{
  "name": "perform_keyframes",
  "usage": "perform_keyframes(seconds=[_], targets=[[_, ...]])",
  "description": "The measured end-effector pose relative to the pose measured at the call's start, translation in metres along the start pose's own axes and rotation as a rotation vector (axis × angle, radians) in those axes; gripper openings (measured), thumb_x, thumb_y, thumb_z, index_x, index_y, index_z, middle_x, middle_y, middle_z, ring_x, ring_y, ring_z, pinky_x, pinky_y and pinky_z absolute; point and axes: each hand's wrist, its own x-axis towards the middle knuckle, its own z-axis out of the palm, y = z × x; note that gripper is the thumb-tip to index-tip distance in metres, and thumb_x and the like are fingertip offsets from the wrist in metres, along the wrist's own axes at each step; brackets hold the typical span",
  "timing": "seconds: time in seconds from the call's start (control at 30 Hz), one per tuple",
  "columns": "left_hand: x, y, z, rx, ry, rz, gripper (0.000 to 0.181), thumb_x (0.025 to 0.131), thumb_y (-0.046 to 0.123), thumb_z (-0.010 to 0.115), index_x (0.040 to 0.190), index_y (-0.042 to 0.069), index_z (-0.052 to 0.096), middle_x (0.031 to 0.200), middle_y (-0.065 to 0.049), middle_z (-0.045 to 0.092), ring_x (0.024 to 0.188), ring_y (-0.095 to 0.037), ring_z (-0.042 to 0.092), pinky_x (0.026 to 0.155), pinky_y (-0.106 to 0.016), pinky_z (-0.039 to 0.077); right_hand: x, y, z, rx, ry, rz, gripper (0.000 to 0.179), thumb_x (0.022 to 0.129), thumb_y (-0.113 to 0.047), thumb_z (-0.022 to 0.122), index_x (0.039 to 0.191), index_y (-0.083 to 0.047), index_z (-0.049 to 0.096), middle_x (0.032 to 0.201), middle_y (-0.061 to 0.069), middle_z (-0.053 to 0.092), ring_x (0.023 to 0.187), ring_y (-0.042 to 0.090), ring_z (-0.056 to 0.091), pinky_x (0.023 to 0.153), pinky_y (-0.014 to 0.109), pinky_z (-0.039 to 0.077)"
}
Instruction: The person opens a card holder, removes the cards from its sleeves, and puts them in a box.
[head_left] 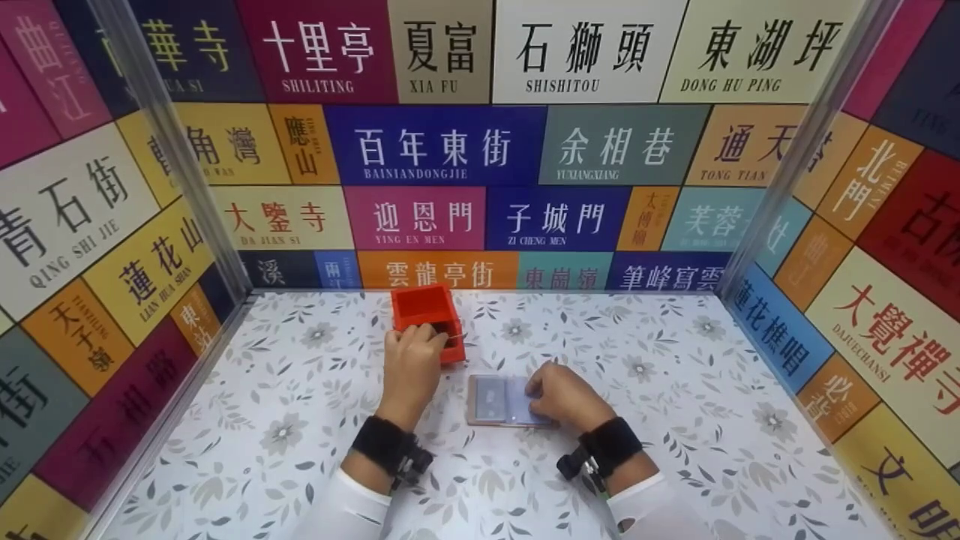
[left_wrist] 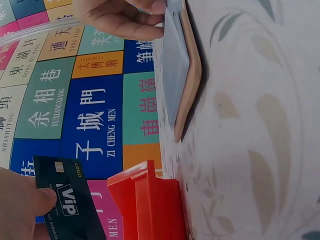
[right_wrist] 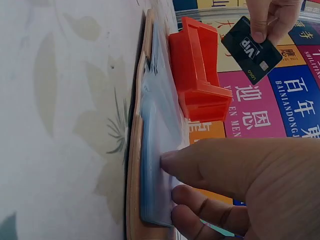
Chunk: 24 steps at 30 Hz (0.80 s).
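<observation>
My left hand (head_left: pixel 412 360) pinches a dark VIP card (left_wrist: pixel 72 195) between thumb and fingers, held over the near part of a red plastic bin (left_wrist: pixel 167 210). In the right wrist view the card (right_wrist: pixel 250 49) shows its lettered face and chip, apart from the bin. An open card holder (head_left: pixel 491 401) with clear plastic sleeves and a tan cover lies flat on the table. At its right side is my right hand (head_left: pixel 566 394), with the thumb on the sleeves (right_wrist: pixel 159 175) and curled fingers at their edge. How much it grips underneath is partly hidden.
The table (head_left: pixel 300 480) has a floral-patterned white cover. Behind it and on both sides stand walls (head_left: pixel 442 142) of coloured panels with place names. A black camera strap (head_left: pixel 386 450) sits on each wrist.
</observation>
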Motion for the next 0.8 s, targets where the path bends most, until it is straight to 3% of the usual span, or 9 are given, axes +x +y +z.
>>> perform_keyframes(seconds=[0.23, 0.4, 0.63, 0.8], targets=[[-0.005, -0.008, 0.006, 0.013, -0.112, -0.060, 0.016, 0.096, -0.001, 0.082, 0.104, 0.010, 0.091, 0.094, -0.011, 0.079, 0.089, -0.033, 0.071, 0.084, -0.048, 0.046, -0.002, 0.002, 0.002, -0.012, -0.005, -0.053, 0.025, 0.079, 0.001, 0.084, 0.104, -0.005, 0.087, 0.102, 0.006, 0.083, 0.090, 0.017, 0.073, 0.089, 0.042, 0.066], [-0.007, -0.011, 0.014, 0.023, -0.141, -0.075, 0.014, 0.097, 0.000, 0.079, 0.100, 0.008, 0.091, 0.095, -0.012, 0.077, 0.089, -0.034, 0.070, 0.081, -0.047, 0.044, -0.002, 0.001, -0.002, -0.011, -0.024, -0.039, 0.026, 0.081, 0.000, 0.085, 0.106, -0.007, 0.088, 0.104, 0.005, 0.085, 0.092, 0.015, 0.075, 0.094, 0.043, 0.066], [-0.003, -0.011, 0.025, 0.053, -0.203, -0.072, 0.013, 0.096, -0.001, 0.078, 0.096, 0.005, 0.090, 0.095, -0.014, 0.077, 0.089, -0.036, 0.071, 0.082, -0.049, 0.046, 0.002, -0.001, -0.007, 0.010, -0.083, -0.042, 0.028, 0.079, 0.005, 0.085, 0.106, -0.004, 0.089, 0.097, 0.004, 0.086, 0.077, 0.013, 0.068, 0.075, 0.031, 0.062], [0.002, -0.009, 0.029, 0.099, -0.256, -0.042, 0.016, 0.094, -0.001, 0.074, 0.090, 0.007, 0.088, 0.088, -0.013, 0.078, 0.084, -0.035, 0.073, 0.083, -0.051, 0.049, 0.003, -0.003, -0.009, 0.011, -0.091, -0.039, 0.028, 0.079, 0.006, 0.085, 0.104, -0.005, 0.089, 0.094, 0.003, 0.085, 0.074, 0.012, 0.066, 0.070, 0.028, 0.059]])
